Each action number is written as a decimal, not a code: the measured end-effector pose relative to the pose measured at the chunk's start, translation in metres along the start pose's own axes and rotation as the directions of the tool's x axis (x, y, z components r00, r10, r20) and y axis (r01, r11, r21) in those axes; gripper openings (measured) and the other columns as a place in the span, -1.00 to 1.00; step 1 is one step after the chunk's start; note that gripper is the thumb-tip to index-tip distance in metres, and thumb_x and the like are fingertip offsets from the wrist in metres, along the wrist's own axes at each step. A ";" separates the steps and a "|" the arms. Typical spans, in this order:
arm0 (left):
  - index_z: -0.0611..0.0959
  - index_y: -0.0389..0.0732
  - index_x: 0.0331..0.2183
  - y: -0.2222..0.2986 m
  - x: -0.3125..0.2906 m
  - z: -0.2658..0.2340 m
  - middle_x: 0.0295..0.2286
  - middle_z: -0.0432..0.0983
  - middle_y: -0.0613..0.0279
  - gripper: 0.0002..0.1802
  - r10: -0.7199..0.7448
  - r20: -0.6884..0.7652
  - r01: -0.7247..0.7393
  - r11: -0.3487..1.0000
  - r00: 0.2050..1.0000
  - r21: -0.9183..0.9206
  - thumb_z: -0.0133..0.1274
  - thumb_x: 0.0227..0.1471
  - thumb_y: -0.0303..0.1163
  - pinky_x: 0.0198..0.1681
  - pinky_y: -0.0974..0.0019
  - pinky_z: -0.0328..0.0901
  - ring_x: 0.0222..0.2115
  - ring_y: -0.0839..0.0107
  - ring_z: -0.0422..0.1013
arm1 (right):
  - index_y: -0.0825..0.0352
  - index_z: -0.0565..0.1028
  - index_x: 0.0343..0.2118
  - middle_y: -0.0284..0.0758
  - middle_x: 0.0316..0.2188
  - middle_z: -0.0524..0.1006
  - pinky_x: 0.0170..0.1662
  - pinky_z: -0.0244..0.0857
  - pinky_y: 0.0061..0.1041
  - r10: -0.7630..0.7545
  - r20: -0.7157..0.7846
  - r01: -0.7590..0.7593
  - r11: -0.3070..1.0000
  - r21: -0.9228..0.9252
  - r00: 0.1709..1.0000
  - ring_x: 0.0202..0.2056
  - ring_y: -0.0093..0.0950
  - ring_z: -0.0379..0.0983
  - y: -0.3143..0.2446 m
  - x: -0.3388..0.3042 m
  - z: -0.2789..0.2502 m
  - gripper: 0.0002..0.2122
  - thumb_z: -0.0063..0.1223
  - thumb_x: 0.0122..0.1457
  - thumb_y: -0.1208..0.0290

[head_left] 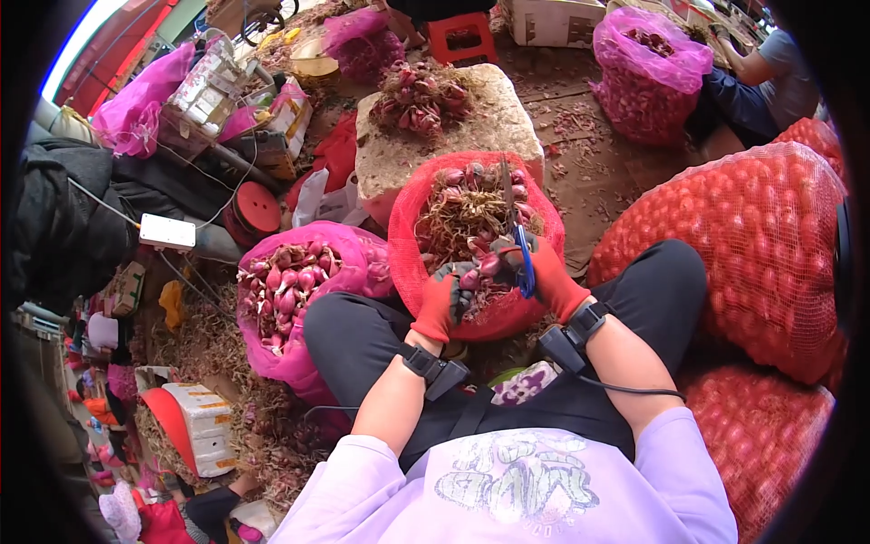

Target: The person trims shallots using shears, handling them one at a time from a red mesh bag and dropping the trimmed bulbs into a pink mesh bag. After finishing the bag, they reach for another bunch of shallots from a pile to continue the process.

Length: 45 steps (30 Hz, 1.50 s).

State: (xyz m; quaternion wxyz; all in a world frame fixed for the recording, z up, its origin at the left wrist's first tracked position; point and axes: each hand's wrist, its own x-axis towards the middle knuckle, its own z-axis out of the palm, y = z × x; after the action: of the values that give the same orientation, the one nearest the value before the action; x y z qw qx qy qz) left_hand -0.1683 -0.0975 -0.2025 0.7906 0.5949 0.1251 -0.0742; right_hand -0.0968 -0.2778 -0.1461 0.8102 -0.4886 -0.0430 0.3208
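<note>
Centre frame: left hand [440,302] curled round onion [469,279], right hand [556,276] gripping scissors [525,259]. Trimming, likely; next cut wants them turned inward.

One wide fisheye view looks out from the seated person's head, upright, facing forward and steeply down. The lilac shirt [517,480] is nearest the lens at the lower edge, with the bare forearms [385,412] reaching away from it. The red bag [405,245] sits close, near the centre; the pale block [512,118] lies farther, and the red stool [441,38] farther still, toward the curved, dark rim.
</note>
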 end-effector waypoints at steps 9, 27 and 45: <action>0.47 -0.19 -0.31 0.014 0.009 0.000 -0.55 0.35 0.44 -0.82 0.430 -0.437 -0.462 0.886 0.790 0.037 -0.19 0.01 -0.58 -0.68 0.63 0.00 -0.67 0.72 0.15 | 0.43 0.40 -0.26 -0.28 -0.43 0.49 -0.40 0.44 -0.50 0.035 0.037 -0.038 0.996 0.087 0.999 -0.44 -0.46 0.50 0.004 0.004 -0.007 -0.74 0.00 -0.08 0.55; 0.37 -0.18 -0.04 0.034 0.003 0.022 -0.36 0.36 0.36 -0.66 0.154 -0.313 -0.157 0.987 0.937 0.017 -0.18 0.15 -0.30 -0.33 0.47 0.34 -0.39 0.60 0.34 | 0.43 0.41 -0.24 -0.28 -0.37 0.51 -0.48 0.41 -0.60 0.097 0.035 -0.095 0.994 -0.055 0.995 -0.45 -0.56 0.48 0.007 0.002 -0.006 -0.76 0.07 -0.01 0.52; 0.44 -0.19 -0.18 0.014 0.001 -0.002 -0.33 0.42 0.27 -0.61 -0.120 0.251 0.219 0.884 0.960 -0.413 -0.18 0.14 -0.07 -0.34 0.48 0.31 -0.40 0.53 0.35 | 0.45 0.48 -0.33 -0.32 -0.50 0.53 -0.43 0.33 -0.65 0.071 0.048 -0.062 0.985 -0.159 0.996 -0.49 -0.58 0.46 0.006 0.002 0.001 -0.81 0.08 0.02 0.46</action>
State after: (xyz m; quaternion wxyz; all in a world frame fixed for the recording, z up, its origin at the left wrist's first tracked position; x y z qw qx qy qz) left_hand -0.1637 -0.0920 -0.1905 0.9030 0.3772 0.1027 -0.1783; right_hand -0.0984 -0.2746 -0.1507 0.7564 -0.5437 -0.0735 0.3562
